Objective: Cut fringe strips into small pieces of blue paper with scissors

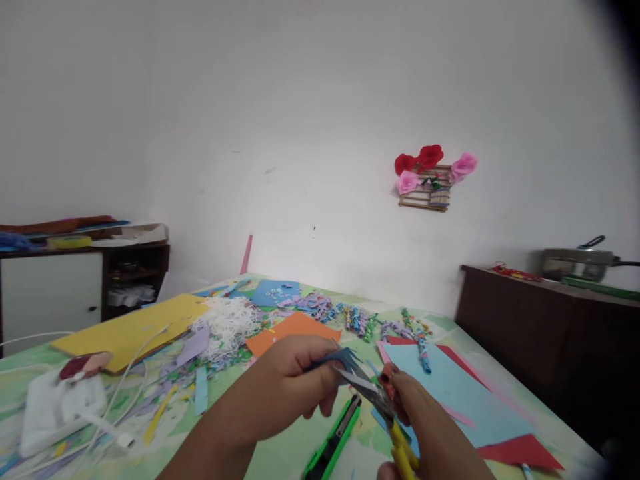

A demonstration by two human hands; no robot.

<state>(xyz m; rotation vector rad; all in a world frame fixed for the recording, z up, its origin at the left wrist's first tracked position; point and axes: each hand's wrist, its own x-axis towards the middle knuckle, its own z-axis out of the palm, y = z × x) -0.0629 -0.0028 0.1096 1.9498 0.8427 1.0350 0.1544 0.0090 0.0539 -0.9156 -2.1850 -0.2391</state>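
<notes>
My left hand (285, 390) pinches a small piece of dark blue paper (343, 360) above the table. My right hand (425, 420) grips scissors (385, 407) with orange-yellow handles. The open blades meet the edge of the blue paper. A green utility knife (333, 445) lies on the table just below my hands. Under my right hand lies a light blue sheet (450, 390) on top of red paper (520, 450).
The table (450, 323) carries a yellow sheet (135, 327), an orange sheet (290, 328), white paper shreds (227, 323), curled paper strips (355, 319) and a white charger with cable (60, 407). A dark cabinet (540, 333) with a pan (575, 261) stands right. Paper flowers (433, 173) hang on the wall.
</notes>
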